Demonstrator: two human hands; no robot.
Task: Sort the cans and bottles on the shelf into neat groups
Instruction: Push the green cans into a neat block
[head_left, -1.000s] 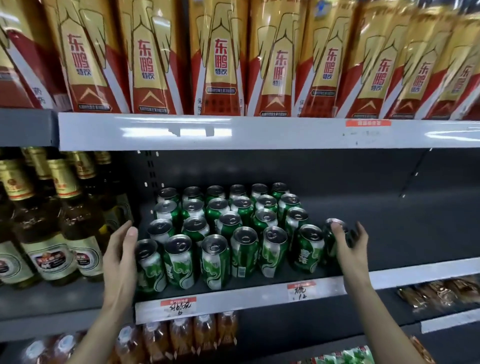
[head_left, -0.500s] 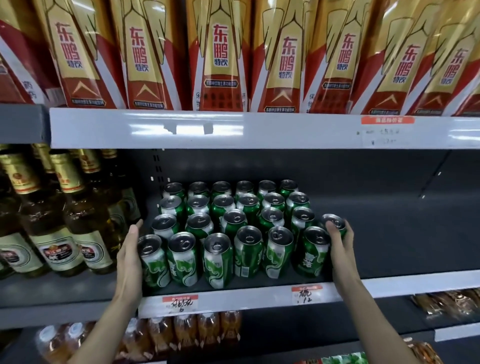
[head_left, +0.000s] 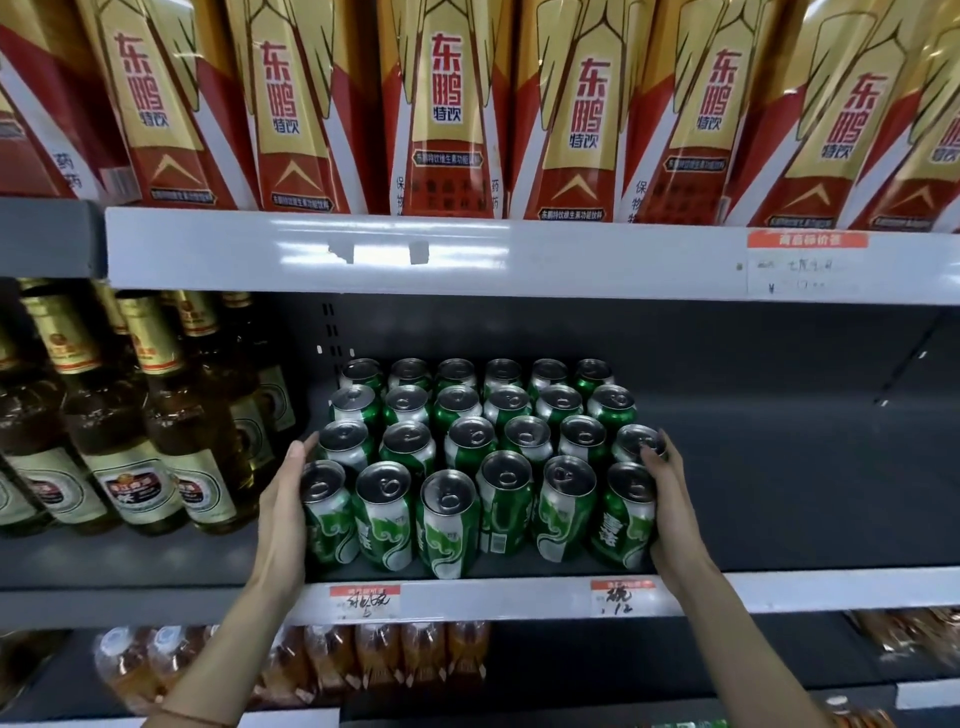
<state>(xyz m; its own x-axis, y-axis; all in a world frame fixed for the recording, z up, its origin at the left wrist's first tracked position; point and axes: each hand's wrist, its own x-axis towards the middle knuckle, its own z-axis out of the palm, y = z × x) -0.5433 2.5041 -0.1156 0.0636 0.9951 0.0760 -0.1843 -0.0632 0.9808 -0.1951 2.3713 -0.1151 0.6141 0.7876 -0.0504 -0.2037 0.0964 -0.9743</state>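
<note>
Squarely at the front edge of the middle shelf (head_left: 519, 597) stands a block of green beer cans (head_left: 470, 452), four rows deep. Left hand (head_left: 283, 512) lies flat against the block's left side, fingers straight, touching the front-left can (head_left: 327, 512). Right hand (head_left: 670, 512) presses the right side, thumb resting on the top of a can (head_left: 636, 441) one row back. Left of the cans stand amber beer bottles (head_left: 135, 431); red-and-gold drink bottles (head_left: 447, 114) fill the upper shelf
</note>
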